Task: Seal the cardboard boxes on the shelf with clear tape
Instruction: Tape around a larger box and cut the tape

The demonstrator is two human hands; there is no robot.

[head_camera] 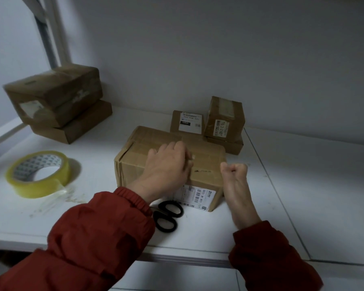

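Observation:
A brown cardboard box point(206, 164) with a white label on its front lies in the middle of the white shelf point(282, 185). My left hand point(168, 164) rests flat on the box's top, fingers pressing over the taped seam. My right hand point(234, 173) hovers at the box's right corner, curled into a fist and holding nothing that I can see. A roll of clear yellowish tape point(39, 173) lies flat to the left, its loose end stuck to the shelf. Black-handled scissors point(166, 215) lie in front of the box, partly under my left wrist.
Two stacked boxes point(57, 101) sit at the back left. Three smaller boxes point(223, 122) cluster behind the middle box against the wall. The shelf's front edge point(177, 255) runs below my arms.

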